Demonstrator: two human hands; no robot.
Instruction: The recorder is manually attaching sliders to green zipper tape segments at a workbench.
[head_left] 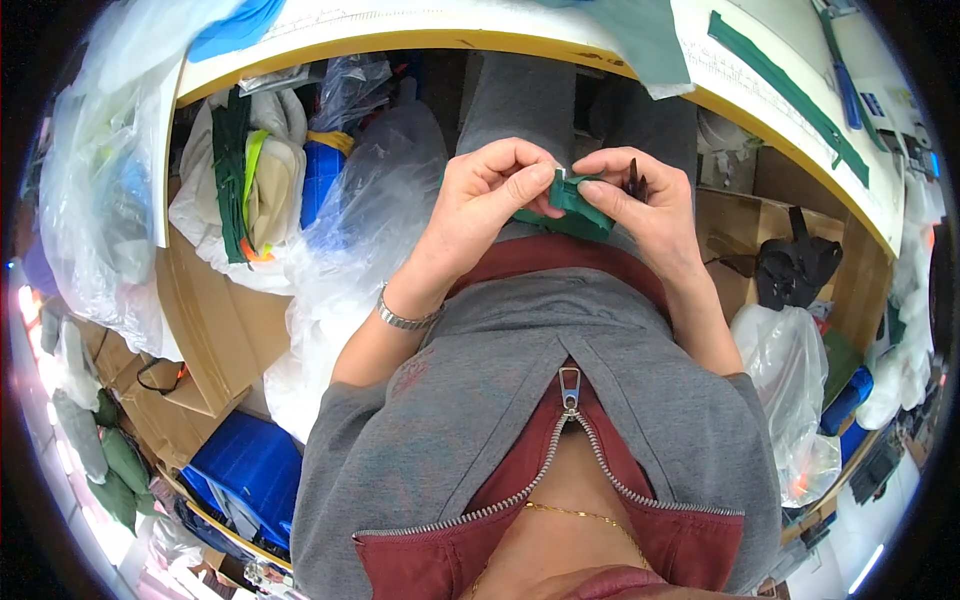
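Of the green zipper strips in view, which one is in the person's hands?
The short folded green strip, pinched between the left hand and right hand over the lap. The long strips lie flat on the white table.

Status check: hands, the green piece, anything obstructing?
Left hand and right hand both pinching green zipper tape. Small metal slider at left fingertips. Nothing in the way.

Zipper tape (pixel 575 200) between hands (below table (pixel 400 35))
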